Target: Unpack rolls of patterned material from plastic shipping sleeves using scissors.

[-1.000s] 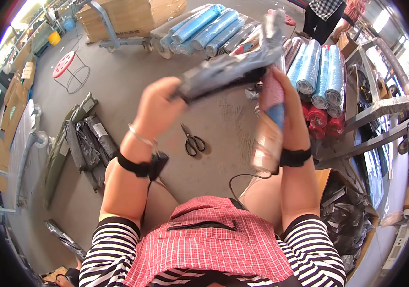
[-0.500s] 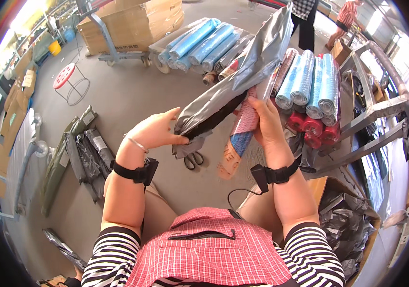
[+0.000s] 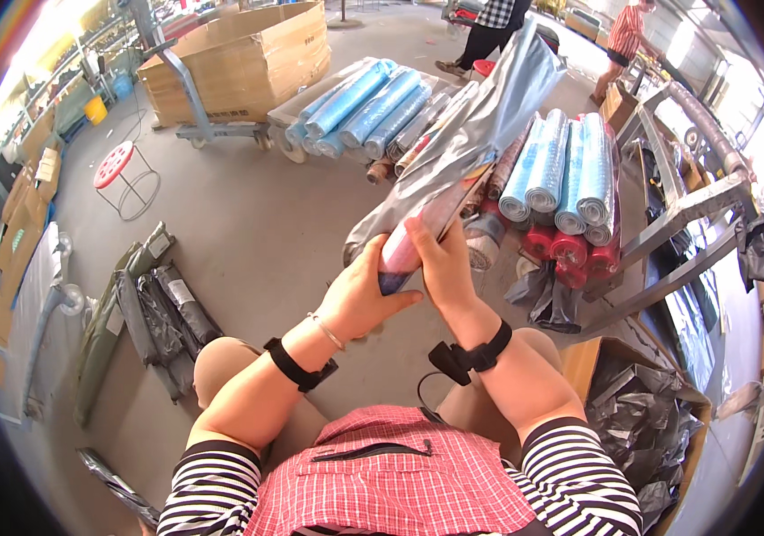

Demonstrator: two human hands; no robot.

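Note:
A rolled mat (image 3: pixel 401 253) with a printed pattern slants up and away from me in clear wrapping. Most of its length is inside a long grey plastic bag (image 3: pixel 462 134), and only the near end sticks out of the bag's mouth. My left hand (image 3: pixel 357 293) is wrapped round that near end beside the bag's edge, its thumb stretched toward my other hand. On the right side, my right hand (image 3: pixel 446 272) grips the roll, thumb on top and fingers underneath.
Blue rolls (image 3: pixel 569 170) lie stacked over red ones (image 3: pixel 569 250) at right, beside a metal frame (image 3: pixel 694 210). Filled dark bags (image 3: pixel 163 313) lie on the left floor. A carton of grey plastic (image 3: pixel 645 429) stands near my right knee. A red stool (image 3: pixel 116 165) is farther left.
The mat has slid deeper into the bag, so less of it shows. My left hand has moved right from the bag's edge onto the roll's end; my right hand has shifted left with the roll.

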